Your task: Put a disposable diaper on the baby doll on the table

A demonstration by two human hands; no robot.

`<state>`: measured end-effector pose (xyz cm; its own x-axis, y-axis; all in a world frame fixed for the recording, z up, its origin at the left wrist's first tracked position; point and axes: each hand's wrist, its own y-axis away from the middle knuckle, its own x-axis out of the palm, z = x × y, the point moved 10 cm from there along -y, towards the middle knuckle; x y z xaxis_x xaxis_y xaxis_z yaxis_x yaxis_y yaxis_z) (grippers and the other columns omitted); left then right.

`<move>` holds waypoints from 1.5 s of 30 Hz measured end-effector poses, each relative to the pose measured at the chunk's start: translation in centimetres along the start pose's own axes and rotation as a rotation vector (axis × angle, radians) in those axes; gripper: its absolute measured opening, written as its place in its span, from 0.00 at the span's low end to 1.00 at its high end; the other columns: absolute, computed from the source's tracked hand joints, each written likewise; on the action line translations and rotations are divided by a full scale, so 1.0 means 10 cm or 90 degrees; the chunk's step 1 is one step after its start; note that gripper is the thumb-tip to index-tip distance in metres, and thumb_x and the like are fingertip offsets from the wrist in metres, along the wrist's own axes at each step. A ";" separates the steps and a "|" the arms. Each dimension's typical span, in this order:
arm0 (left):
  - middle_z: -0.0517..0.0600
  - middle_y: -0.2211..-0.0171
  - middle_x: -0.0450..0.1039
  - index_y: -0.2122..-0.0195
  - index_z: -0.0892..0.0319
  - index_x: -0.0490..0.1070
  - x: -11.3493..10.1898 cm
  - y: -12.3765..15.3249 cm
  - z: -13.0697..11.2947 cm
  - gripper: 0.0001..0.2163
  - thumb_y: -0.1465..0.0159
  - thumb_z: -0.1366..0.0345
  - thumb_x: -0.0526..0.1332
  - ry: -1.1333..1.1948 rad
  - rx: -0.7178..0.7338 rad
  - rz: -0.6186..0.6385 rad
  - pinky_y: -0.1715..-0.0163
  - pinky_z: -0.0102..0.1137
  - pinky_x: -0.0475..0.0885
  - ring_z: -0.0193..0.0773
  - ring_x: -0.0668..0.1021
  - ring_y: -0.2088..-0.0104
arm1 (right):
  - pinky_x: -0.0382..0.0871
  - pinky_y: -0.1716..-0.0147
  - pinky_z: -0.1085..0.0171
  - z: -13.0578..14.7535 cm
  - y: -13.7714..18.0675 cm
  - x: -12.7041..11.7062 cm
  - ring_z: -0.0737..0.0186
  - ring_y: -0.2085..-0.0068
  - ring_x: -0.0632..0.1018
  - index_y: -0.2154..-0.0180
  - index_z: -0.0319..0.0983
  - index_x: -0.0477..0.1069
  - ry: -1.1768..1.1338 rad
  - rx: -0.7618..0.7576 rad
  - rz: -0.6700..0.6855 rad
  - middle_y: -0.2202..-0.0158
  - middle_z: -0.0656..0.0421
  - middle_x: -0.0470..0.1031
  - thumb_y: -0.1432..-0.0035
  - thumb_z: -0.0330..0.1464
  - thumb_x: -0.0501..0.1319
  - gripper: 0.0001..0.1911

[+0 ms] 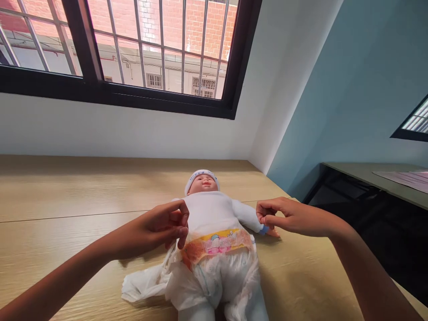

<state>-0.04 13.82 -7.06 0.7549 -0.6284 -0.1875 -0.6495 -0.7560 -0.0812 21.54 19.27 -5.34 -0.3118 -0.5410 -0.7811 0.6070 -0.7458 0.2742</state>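
Observation:
A baby doll [210, 209] in a white top and a white cap lies on its back, head toward the window. Around its hips is a white disposable diaper [220, 272] with a yellow-orange printed waistband. On the left, one loose white part of the diaper spreads over the table. My left hand [163, 227] is at the waistband's left edge, fingers curled toward the thumb; whether they pinch anything is hidden. Above the doll's outstretched arm, my right hand [284, 216] has its fingers bent in near the thumb, with nothing visible in them.
The doll rests on a light wooden table [76, 249] set against a white wall under a barred window [160, 49]. At the right stands a second, grey-green table [357, 171] with papers [404, 179] on it, beside a blue wall.

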 end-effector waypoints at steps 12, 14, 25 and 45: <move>0.44 0.70 0.66 0.66 0.56 0.59 -0.01 -0.04 0.08 0.13 0.30 0.54 0.58 0.011 0.001 -0.027 0.69 0.29 0.62 0.32 0.66 0.70 | 0.62 0.61 0.60 -0.05 0.08 -0.06 0.58 0.64 0.73 0.69 0.41 0.66 0.021 0.012 -0.015 0.68 0.60 0.78 0.35 0.37 0.54 0.10; 0.44 0.70 0.66 0.66 0.56 0.60 -0.01 -0.04 0.08 0.12 0.30 0.56 0.59 0.013 0.003 -0.024 0.69 0.29 0.62 0.32 0.67 0.70 | 0.62 0.63 0.61 -0.08 0.07 -0.05 0.59 0.65 0.73 0.69 0.41 0.66 0.014 0.018 -0.013 0.68 0.60 0.78 0.35 0.37 0.54 0.10; 0.45 0.70 0.71 0.63 0.56 0.59 -0.10 -0.04 0.09 0.10 0.29 0.57 0.57 0.041 0.002 -0.066 0.67 0.30 0.66 0.33 0.71 0.69 | 0.64 0.64 0.62 0.00 0.06 -0.11 0.59 0.66 0.72 0.69 0.40 0.74 -0.206 -0.065 -0.063 0.69 0.59 0.76 0.41 0.37 0.64 0.08; 0.45 0.69 0.64 0.64 0.53 0.63 -0.02 0.22 0.21 0.09 0.30 0.55 0.52 -0.358 -0.164 -0.087 0.71 0.29 0.63 0.36 0.66 0.70 | 0.51 0.73 0.68 0.61 -0.13 0.49 0.70 0.73 0.56 0.66 0.39 0.65 -0.573 -0.214 -0.001 0.73 0.65 0.56 0.34 0.30 0.56 0.06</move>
<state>-1.83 12.63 -9.22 0.6206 -0.3834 -0.6840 -0.4547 -0.8866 0.0845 14.75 15.16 -6.09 -0.6727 -0.7397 -0.0187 0.7399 -0.6726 -0.0111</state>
